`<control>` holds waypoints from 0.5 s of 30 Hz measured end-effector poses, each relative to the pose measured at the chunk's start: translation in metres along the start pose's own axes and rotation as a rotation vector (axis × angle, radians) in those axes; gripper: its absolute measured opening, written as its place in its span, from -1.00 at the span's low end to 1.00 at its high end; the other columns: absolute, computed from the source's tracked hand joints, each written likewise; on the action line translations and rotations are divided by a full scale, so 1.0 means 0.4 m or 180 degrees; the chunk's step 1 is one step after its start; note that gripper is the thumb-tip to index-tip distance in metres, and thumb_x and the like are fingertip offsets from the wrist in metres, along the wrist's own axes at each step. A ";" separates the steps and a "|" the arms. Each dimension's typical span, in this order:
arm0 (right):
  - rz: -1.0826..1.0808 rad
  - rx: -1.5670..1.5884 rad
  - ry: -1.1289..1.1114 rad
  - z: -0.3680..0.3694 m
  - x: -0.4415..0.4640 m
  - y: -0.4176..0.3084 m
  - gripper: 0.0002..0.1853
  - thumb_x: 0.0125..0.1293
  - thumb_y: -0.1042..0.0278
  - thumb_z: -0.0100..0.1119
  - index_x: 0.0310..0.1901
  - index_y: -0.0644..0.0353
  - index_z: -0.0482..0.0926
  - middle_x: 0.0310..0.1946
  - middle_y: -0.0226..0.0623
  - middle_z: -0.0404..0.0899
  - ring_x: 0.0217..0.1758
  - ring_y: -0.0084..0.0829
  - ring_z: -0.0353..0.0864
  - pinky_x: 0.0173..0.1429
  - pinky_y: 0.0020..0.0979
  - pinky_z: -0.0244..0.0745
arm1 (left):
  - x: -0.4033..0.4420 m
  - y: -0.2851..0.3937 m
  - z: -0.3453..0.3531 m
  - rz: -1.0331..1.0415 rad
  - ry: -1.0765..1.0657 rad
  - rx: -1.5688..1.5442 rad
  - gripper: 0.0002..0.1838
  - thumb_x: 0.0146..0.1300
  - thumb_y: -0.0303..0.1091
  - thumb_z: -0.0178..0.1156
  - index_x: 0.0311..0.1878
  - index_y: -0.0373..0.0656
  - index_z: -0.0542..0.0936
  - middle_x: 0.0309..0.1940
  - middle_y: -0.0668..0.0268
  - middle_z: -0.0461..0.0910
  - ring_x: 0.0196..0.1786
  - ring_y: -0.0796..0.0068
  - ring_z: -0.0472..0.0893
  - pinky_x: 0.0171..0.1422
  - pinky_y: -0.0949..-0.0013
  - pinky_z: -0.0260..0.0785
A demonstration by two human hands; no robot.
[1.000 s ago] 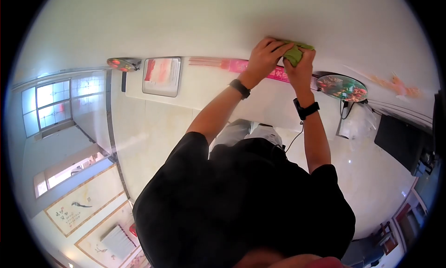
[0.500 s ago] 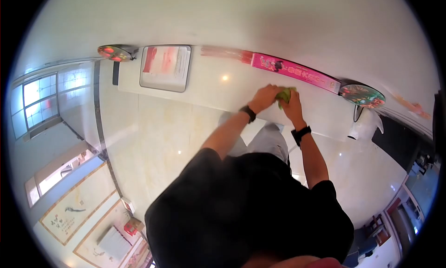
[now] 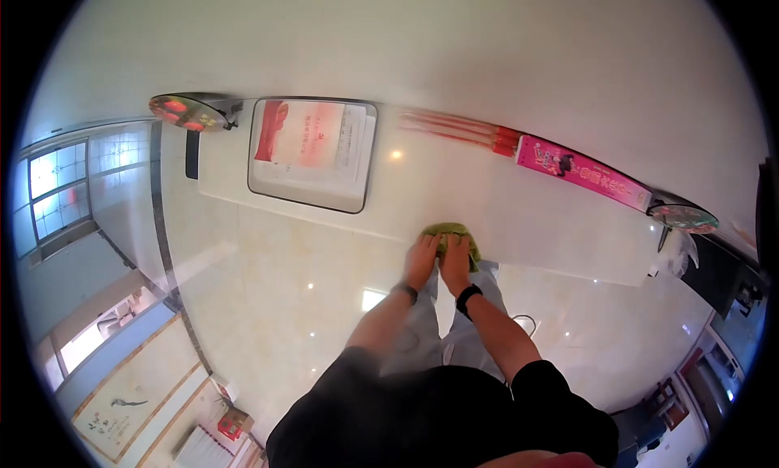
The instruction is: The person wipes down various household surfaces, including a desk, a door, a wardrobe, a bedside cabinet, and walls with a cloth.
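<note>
A green cloth (image 3: 451, 229) lies bunched at the front edge of the pale ledge (image 3: 324, 220). Both of my hands are on it, side by side and nearly touching. My left hand (image 3: 421, 258) grips its left part with bent fingers. Beside it, my right hand (image 3: 456, 257) holds the right part, and a flap of cloth hangs past its outer side. A dark band circles each wrist.
On the ledge stand a framed tray (image 3: 312, 194) with printed papers, red sticks (image 3: 462, 130), a pink box (image 3: 580, 172), and round decorated plates at the left (image 3: 188, 112) and right (image 3: 684, 218). A white wall rises behind.
Both hands have come down from the wall with the green cloth, toward the body and the ledge's front edge. The view has shifted, so the tray looks larger and the pink box sits farther right.
</note>
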State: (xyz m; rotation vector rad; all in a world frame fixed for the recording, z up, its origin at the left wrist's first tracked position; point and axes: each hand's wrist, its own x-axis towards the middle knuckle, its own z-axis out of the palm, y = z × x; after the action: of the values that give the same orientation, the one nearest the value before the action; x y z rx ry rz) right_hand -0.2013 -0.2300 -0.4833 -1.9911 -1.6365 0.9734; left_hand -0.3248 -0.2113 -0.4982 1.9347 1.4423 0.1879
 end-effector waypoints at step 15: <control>0.0467 0.0039 0.0772 -0.067 0.215 0.029 -0.31 0.11 0.58 0.26 0.32 0.15 0.31 0.12 0.13 0.31 0.21 0.20 0.30 0.30 -0.02 0.26 | 0.300 0.054 -0.048 0.0108 0.0518 -0.0105 -0.59 0.04 -0.55 0.20 0.03 -0.07 0.59 -0.12 0.25 0.61 -0.01 0.13 0.56 -0.02 0.12 0.49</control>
State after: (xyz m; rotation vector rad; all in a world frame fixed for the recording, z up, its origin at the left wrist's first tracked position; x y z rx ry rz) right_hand -0.1669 -0.1469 -0.4958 -2.1502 -1.3684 0.7534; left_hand -0.2734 -0.0995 -0.5049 1.9552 1.5013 0.3903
